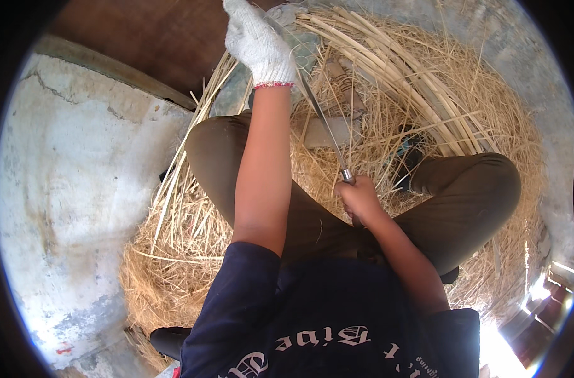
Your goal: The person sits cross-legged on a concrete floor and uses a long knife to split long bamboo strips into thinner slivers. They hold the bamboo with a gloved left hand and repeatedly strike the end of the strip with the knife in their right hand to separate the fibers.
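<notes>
Stretched far forward, my left hand (260, 50) wears a white knitted glove with a red-edged cuff. Its fingers look closed, but the upper picture edge cuts them off and what they hold is hidden. My bare right hand (360, 196) is wrapped round the handle of a long, narrow knife (326, 126), low in front of my lap. A metal collar joins handle and blade. The blade slants up and left, passing close to the gloved hand; I cannot tell whether they touch. Beneath the blade, a greyish block (328, 132) lies among shavings.
Long pale split strips (413, 75) lie in a curved bundle at the upper right. More thin strips (185, 157) lean at my left, by a stained whitewashed wall (79, 176). Straw-like shavings (179, 252) surround my bent legs. A brown panel (142, 44) stands at the upper left.
</notes>
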Motion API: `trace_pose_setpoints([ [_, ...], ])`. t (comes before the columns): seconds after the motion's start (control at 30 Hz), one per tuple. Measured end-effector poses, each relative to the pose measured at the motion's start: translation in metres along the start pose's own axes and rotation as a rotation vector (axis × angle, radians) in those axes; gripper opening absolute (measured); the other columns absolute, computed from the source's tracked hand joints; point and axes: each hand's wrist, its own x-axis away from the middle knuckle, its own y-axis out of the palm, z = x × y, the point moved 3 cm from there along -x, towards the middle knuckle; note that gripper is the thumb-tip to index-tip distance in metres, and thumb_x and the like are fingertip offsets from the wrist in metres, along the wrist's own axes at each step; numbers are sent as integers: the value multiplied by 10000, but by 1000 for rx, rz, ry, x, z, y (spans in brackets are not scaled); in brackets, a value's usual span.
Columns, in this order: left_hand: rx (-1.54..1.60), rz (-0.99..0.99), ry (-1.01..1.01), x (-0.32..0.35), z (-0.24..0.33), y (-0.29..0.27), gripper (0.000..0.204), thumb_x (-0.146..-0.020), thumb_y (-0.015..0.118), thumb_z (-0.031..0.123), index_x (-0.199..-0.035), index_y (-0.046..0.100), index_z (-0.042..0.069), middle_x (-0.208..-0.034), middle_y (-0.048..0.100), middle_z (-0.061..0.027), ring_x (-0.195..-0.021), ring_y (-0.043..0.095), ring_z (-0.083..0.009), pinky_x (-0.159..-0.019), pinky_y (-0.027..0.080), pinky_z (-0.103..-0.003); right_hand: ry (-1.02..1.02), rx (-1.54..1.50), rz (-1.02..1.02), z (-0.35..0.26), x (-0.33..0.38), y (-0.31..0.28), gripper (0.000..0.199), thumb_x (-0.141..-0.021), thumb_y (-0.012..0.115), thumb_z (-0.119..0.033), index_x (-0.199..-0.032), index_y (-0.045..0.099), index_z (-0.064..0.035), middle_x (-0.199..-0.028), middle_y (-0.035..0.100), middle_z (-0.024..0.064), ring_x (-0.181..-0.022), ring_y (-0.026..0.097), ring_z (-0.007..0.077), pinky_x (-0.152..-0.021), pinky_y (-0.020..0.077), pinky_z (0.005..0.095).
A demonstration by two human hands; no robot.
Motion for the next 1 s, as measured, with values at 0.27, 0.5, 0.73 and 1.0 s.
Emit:
trace_pose_setpoints([
  [0.27, 59, -53, -14, 4, 1, 1, 351, -1050, 631, 341, -740, 535, 207, -607, 442, 99, -498, 386, -27, -446, 284, -243, -333, 197, 133, -13, 10, -1, 244, -817, 679, -164, -678, 575, 6, -573, 542, 69, -572, 592, 194, -583, 451, 395],
  [0.5, -8, 31, 80, -3, 2, -5, 366, -1055, 622, 347, -729, 544, 200, -618, 439, 98, -524, 376, -24, -463, 274, -248, -13, 73, 19, 4, -5, 1, 246, -815, 681, -158, -648, 571, -14, -560, 542, 58, -477, 546, 188, -500, 415, 372],
  [0.73, -35, 35, 36, -4, -2, -8, 399, -1042, 605, 406, -741, 527, 156, -597, 445, 46, -489, 393, -91, -451, 309, -284, -220, -37, -6, 5, -6, 4, 226, -831, 664, -106, -655, 543, -30, -539, 509, 50, -379, 440, 156, -389, 347, 352],
  [1.0, -38, 30, 79, -9, 2, -12, 433, -1028, 621, 411, -704, 488, 155, -574, 441, 33, -476, 405, -102, -448, 316, -297, -353, -52, 49, 2, -1, 8, 163, -842, 656, -50, -721, 547, -53, -525, 469, 16, -380, 419, 123, -377, 325, 300],
])
